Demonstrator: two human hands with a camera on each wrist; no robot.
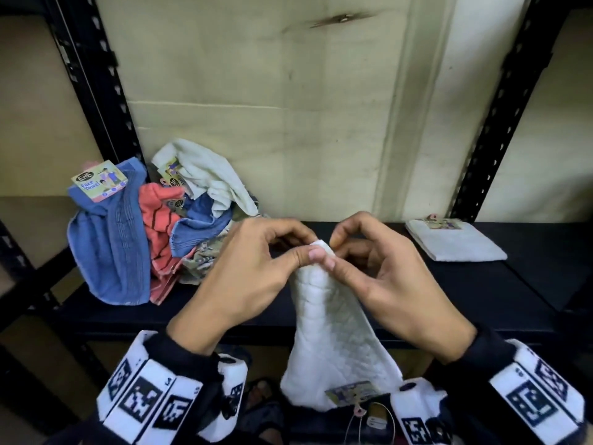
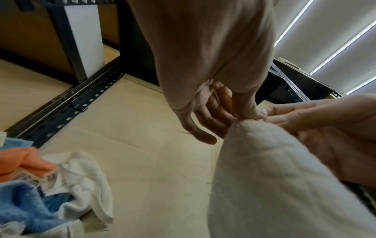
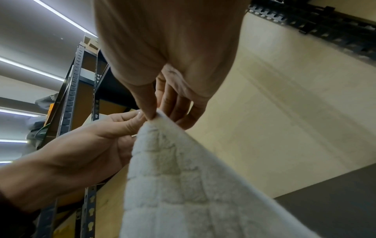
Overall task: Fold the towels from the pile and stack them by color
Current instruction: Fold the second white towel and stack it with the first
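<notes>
I have both hands at frame centre, left hand [image 1: 253, 268] and right hand [image 1: 385, 271], fingers pinched on the same top corner of the white towel [image 1: 333, 335]. Its long axis hangs straight down toward the bottom edge, below the shelf [image 1: 481, 300]; both hands equally near.

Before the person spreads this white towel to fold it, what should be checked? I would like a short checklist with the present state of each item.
1. Both hands hold the white towel at its top corner: ok, left hand and right hand pinch it together.
2. Towel hangs free of the pile: ok, it hangs apart from it.
3. Bare space on the black shelf for laying it flat: ok, in front of the hands.
4. White stack started: ok, a folded white towel lies at the right.
5. Paper tag out of the fold's way: cannot tell.
</notes>
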